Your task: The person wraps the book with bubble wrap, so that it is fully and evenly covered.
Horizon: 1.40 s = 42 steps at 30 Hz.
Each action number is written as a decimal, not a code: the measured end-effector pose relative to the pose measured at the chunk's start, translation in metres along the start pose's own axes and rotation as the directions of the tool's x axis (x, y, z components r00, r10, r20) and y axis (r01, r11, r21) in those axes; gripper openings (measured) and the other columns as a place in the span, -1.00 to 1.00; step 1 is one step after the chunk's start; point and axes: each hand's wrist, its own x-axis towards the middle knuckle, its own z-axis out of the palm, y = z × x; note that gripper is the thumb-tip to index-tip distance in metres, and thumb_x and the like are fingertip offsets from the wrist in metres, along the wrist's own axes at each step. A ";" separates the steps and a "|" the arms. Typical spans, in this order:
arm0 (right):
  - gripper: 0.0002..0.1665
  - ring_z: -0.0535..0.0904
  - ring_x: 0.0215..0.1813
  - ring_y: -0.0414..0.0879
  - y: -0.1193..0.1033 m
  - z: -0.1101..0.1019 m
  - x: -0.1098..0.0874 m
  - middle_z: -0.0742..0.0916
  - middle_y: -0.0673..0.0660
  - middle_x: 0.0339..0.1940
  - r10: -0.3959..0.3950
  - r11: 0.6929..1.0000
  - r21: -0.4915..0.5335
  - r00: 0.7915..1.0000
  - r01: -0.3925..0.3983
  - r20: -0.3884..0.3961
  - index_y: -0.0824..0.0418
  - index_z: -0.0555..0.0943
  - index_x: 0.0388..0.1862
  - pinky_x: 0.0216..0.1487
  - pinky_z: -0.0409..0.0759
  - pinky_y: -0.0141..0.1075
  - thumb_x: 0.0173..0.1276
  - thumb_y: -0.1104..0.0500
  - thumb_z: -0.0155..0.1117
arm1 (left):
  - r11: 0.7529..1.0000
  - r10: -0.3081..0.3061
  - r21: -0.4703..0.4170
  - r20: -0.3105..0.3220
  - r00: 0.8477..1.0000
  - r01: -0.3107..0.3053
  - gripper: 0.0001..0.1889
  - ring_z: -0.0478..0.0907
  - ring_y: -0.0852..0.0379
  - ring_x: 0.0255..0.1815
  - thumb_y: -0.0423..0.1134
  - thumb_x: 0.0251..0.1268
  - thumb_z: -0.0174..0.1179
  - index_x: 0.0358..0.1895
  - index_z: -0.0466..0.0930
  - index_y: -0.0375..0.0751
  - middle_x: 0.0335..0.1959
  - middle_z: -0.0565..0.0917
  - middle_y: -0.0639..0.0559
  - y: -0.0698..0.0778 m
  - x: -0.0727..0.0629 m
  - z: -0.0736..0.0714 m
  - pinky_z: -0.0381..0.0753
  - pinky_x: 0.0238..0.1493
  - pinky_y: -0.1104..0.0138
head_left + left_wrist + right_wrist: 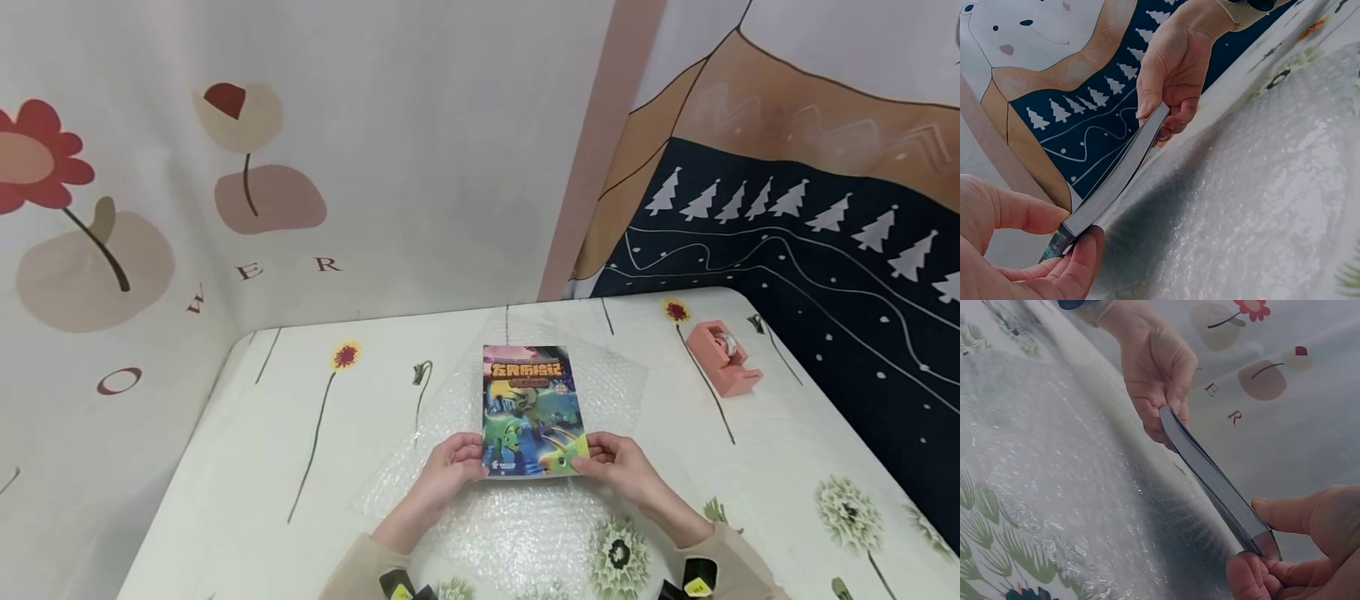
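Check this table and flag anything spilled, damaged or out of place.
Nothing stands out. The left hand and right hand grip the book near its lower corners, with no tear visible; the bubble wrap lies spread beneath it, and the pink tape dispenser stands upright on the table. No spill shows.

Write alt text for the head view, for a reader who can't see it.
A person's left grip and right grip hold a colourful dinosaur-cover book by its lower sides, over bubble wrap spread on a flower-patterned table. A pink tape dispenser sits to the right.

The bubble wrap (510, 533) is partly hidden — behind the book (528, 412).
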 end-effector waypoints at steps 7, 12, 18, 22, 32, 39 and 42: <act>-0.57 0.47 -0.36 -0.14 0.004 0.003 0.001 0.59 0.09 -0.41 -0.006 1.000 -0.022 1.000 0.006 0.013 0.53 0.51 -0.10 -0.38 0.51 -0.39 0.20 0.21 0.34 | 1.000 -0.010 0.012 -0.020 1.000 0.010 -0.54 0.54 0.17 -0.29 -0.60 -0.11 0.13 0.00 0.39 -0.57 -0.27 0.63 -0.10 -0.002 -0.001 -0.001 0.56 -0.13 0.34; -0.58 0.43 -0.39 -0.15 0.005 0.005 0.000 0.55 0.08 -0.44 0.002 1.000 -0.012 1.000 -0.002 0.028 0.52 0.51 -0.11 -0.41 0.47 -0.41 0.19 0.23 0.34 | 0.999 -0.036 0.027 -0.024 0.999 0.037 -0.54 0.54 0.17 -0.27 -0.59 -0.11 0.13 0.01 0.39 -0.56 -0.29 0.62 -0.07 -0.006 0.001 -0.002 0.57 -0.11 0.32; -0.63 0.37 -0.42 -0.14 0.004 0.007 0.001 0.50 0.06 -0.49 0.022 0.999 -0.049 1.000 -0.021 0.014 0.48 0.52 -0.17 -0.46 0.40 -0.42 0.17 0.23 0.35 | 0.998 -0.044 0.044 -0.030 0.999 0.046 -0.53 0.56 0.14 -0.26 -0.59 -0.11 0.12 0.01 0.39 -0.58 -0.27 0.63 -0.11 -0.008 0.002 -0.002 0.58 -0.10 0.30; -0.68 0.39 -0.45 -0.15 0.006 0.007 0.004 0.53 0.06 -0.51 -0.011 0.992 -0.127 1.000 0.012 0.009 0.45 0.54 -0.26 -0.48 0.42 -0.43 0.13 0.23 0.38 | 0.995 -0.033 0.095 -0.040 0.999 0.037 -0.53 0.57 0.10 -0.25 -0.59 -0.13 0.11 0.00 0.39 -0.61 -0.25 0.63 -0.18 -0.007 0.002 -0.002 0.60 -0.12 0.27; -0.76 0.26 -0.61 -0.25 0.013 0.008 0.008 0.45 -0.02 -0.65 -0.104 0.951 -0.281 0.990 0.128 0.098 0.29 0.50 -0.47 -0.55 0.29 -0.43 0.12 0.21 0.40 | 0.937 0.040 0.348 -0.050 0.998 -0.020 -0.54 0.55 0.15 -0.41 -0.55 -0.22 0.21 -0.07 0.49 -0.60 -0.38 0.61 -0.10 -0.007 0.003 -0.003 0.61 -0.30 0.33; -0.70 0.24 -0.66 -0.30 0.011 0.006 0.012 0.44 -0.07 -0.69 -0.157 0.890 -0.406 0.976 0.207 0.153 0.21 0.44 -0.58 -0.57 0.27 -0.42 0.11 0.17 0.41 | 0.862 0.121 0.498 -0.030 0.992 -0.090 -0.63 0.47 0.19 -0.51 -0.48 -0.17 0.29 -0.16 0.56 -0.55 -0.49 0.58 -0.01 -0.007 0.004 -0.005 0.54 -0.44 0.37; -0.66 0.24 -0.66 -0.28 0.009 0.006 0.013 0.44 -0.08 -0.70 -0.148 0.864 -0.457 0.975 0.210 0.167 0.17 0.41 -0.60 -0.57 0.27 -0.41 0.11 0.12 0.41 | 0.844 0.139 0.524 -0.004 0.990 -0.116 -0.64 0.47 0.20 -0.56 -0.49 -0.15 0.32 -0.18 0.53 -0.54 -0.55 0.57 0.01 -0.008 0.005 -0.008 0.53 -0.49 0.38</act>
